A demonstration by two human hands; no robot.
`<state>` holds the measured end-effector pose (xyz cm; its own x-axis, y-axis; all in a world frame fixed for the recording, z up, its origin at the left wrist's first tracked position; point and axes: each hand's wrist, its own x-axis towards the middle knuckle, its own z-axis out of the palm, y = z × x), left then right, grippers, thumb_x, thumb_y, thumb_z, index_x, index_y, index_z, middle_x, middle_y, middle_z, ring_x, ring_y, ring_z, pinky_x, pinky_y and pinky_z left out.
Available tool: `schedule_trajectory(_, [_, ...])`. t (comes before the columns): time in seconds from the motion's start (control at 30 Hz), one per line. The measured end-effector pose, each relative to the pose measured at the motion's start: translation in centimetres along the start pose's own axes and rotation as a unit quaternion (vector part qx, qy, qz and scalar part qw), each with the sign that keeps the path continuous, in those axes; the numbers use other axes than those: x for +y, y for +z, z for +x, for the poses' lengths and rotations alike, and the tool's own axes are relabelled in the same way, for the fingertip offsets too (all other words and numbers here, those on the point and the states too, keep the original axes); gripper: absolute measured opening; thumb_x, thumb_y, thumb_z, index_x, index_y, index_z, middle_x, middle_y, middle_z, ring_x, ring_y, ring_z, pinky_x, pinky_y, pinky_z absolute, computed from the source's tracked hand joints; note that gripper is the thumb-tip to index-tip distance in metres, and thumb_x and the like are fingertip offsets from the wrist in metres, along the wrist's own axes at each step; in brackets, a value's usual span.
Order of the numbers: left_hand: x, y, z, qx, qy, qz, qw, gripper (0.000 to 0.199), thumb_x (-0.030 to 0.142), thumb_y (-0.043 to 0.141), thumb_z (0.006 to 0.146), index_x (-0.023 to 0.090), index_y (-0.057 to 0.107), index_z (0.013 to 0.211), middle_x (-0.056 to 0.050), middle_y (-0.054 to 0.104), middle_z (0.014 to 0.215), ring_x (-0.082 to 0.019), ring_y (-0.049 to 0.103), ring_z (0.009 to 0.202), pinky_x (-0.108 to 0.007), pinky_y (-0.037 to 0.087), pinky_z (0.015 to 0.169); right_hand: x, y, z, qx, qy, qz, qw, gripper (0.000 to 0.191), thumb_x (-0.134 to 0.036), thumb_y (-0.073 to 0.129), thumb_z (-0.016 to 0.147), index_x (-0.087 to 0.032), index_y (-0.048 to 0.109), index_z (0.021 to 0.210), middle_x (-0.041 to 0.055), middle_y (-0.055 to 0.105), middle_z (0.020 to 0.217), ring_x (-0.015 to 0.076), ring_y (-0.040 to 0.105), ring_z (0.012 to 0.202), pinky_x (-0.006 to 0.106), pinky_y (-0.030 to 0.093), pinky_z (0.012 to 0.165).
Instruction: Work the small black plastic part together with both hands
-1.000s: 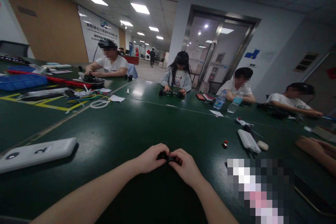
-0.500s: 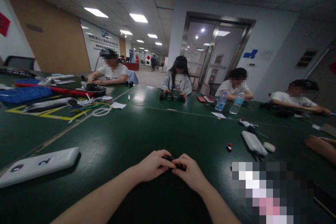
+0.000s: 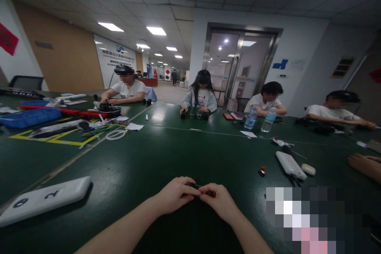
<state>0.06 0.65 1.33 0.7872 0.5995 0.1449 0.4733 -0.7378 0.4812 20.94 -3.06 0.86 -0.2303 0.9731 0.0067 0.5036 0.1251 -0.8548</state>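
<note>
Low in the middle of the head view, my left hand (image 3: 175, 195) and my right hand (image 3: 220, 201) meet over the green table. A small, thin black object (image 3: 194, 185) shows between them; its kind cannot be made out. The fingers of my left hand are closed around it from the left. My right thumb and forefinger pinch at its right end, touching the left fingertips. Most of the object is hidden behind the fingers.
A white device marked "2" (image 3: 47, 197) lies at left. To the right are a small red-and-black item (image 3: 262, 172), a white power bank (image 3: 290, 166) and a co-worker's hand (image 3: 361, 164). Farther off stand two water bottles (image 3: 251, 118), a blue tray (image 3: 26, 117) and coiled white cable (image 3: 116, 133).
The whole scene sits slightly lower as the head view tilts up. My right fingers have shifted a little on the black object, and less of it shows on the right side.
</note>
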Motion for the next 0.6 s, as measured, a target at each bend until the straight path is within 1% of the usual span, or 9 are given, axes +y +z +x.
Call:
schedule_trajectory(0.17, [-0.1,0.1,0.0,0.005,-0.007,0.005,1.000,0.035,0.023,0.053,0.085,0.038,0.061,0.115,0.000,0.051,0.129,-0.021,0.048,0.116,-0.040,0.037,0.098,0.2,0.1,0.0,-0.012,0.018,0.009,1.000,0.021,-0.028,0.060,0.076,-0.022,0.071,0.092,0.0017,0.068,0.085,0.0187,0.061,0.079,0.031,0.045,0.072])
schedule_trajectory(0.27, [0.1,0.0,0.0,0.002,-0.009,0.015,1.000,0.034,0.023,0.053,0.085,0.038,0.062,0.114,0.000,0.050,0.130,-0.022,0.048,0.117,-0.040,0.037,0.098,0.0,0.1,0.0,-0.008,0.025,-0.014,1.000,0.019,-0.028,0.060,0.075,-0.022,0.071,0.090,0.0017,0.066,0.082,0.0176,0.059,0.076,0.030,0.044,0.069])
schedule_trajectory(0.4, [0.5,-0.1,0.0,0.004,-0.001,0.042,0.999,0.034,0.022,0.050,0.086,0.038,0.061,0.114,-0.001,0.050,0.129,-0.022,0.048,0.116,-0.040,0.038,0.096,-0.2,0.4,0.1,0.046,0.014,-0.060,0.997,0.015,-0.025,0.064,0.070,-0.022,0.069,0.084,0.0022,0.060,0.086,0.0168,0.055,0.077,0.029,0.043,0.068])
schedule_trajectory(0.5, [0.4,-0.1,0.2,0.012,-0.007,0.074,0.997,0.035,0.025,0.047,0.087,0.039,0.060,0.116,-0.002,0.051,0.127,-0.023,0.050,0.113,-0.040,0.039,0.094,0.1,0.4,0.2,0.077,0.019,-0.067,0.995,0.016,-0.024,0.063,0.069,-0.022,0.067,0.084,0.0014,0.058,0.082,0.0162,0.054,0.074,0.029,0.043,0.067])
schedule_trajectory(0.53, [0.1,-0.2,0.2,0.017,-0.018,0.084,0.996,0.035,0.026,0.047,0.088,0.039,0.059,0.118,-0.002,0.051,0.127,-0.023,0.050,0.112,-0.040,0.039,0.094,0.4,0.2,0.2,0.086,0.022,-0.064,0.994,0.016,-0.025,0.062,0.070,-0.022,0.067,0.085,0.0013,0.058,0.082,0.0163,0.054,0.073,0.029,0.043,0.067])
schedule_trajectory(0.6, [-1.1,-0.7,0.1,0.033,-0.063,0.101,0.992,0.036,0.028,0.046,0.087,0.040,0.057,0.120,-0.002,0.051,0.127,-0.023,0.051,0.111,-0.040,0.038,0.094,1.1,-0.6,0.2,0.106,0.031,-0.054,0.992,0.018,-0.030,0.061,0.073,-0.022,0.066,0.087,0.0017,0.059,0.083,0.0170,0.055,0.075,0.030,0.044,0.068])
